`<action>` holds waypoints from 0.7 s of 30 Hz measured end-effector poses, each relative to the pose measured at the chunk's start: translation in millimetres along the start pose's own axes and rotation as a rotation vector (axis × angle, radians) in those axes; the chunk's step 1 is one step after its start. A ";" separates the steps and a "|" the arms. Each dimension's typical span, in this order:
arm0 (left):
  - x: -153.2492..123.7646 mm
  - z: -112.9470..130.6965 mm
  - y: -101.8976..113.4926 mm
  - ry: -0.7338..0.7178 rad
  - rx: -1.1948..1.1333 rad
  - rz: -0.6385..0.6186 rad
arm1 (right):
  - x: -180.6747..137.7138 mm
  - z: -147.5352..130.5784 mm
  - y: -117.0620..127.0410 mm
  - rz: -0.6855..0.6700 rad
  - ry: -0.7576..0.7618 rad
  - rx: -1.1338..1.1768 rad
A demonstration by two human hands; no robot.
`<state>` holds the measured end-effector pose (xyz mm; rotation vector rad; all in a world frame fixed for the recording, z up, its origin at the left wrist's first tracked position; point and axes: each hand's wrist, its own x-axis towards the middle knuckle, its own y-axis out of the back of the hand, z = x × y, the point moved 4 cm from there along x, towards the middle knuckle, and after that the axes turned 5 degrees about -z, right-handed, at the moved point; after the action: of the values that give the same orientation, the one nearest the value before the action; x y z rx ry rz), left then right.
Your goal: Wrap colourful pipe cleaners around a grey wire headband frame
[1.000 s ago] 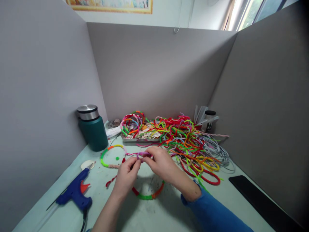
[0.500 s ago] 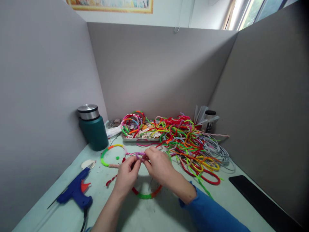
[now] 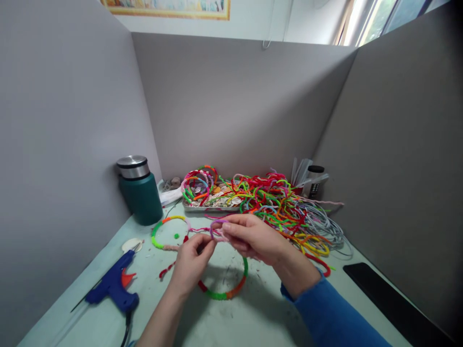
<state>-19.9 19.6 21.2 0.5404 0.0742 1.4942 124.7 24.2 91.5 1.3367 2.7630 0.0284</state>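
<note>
My left hand (image 3: 191, 264) and my right hand (image 3: 253, 237) meet above the pale green table, both pinched on a thin pink and purple pipe cleaner (image 3: 216, 229) that is bent into a small loop between my fingertips. Under my hands lies a hoop wrapped in red, green and orange (image 3: 227, 292). A second hoop in green, orange and yellow (image 3: 163, 232) rests just left of my left hand, with a red-and-pink twisted piece (image 3: 167, 270) beside it.
A big tangle of coloured pipe cleaners (image 3: 278, 202) and grey wire rings (image 3: 325, 223) fills the back right. A metal tray (image 3: 210, 206) holds finished hoops. A green flask (image 3: 139, 191) stands at left, a blue glue gun (image 3: 114, 285) lies front left, a black slab (image 3: 390, 300) front right.
My right hand has turned and lifted slightly, drawing the pipe cleaner loop up and to the right. More of the hoop under my hands shows now.
</note>
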 end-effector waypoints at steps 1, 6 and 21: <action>-0.3 0.7 -0.3 -0.003 0.006 0.001 | 1.1 -1.4 5.1 0.089 0.043 -0.070; -1.8 5.3 -2.8 -0.035 0.069 -0.010 | 11.1 -0.1 23.3 0.467 0.256 -0.416; -10.6 15.6 -0.2 -0.126 0.196 0.089 | 40.9 52.1 41.1 0.398 0.039 -0.593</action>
<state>-14.9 4.9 31.9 0.8037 0.0993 1.5449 135.4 81.0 39.1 1.6523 2.1828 0.8227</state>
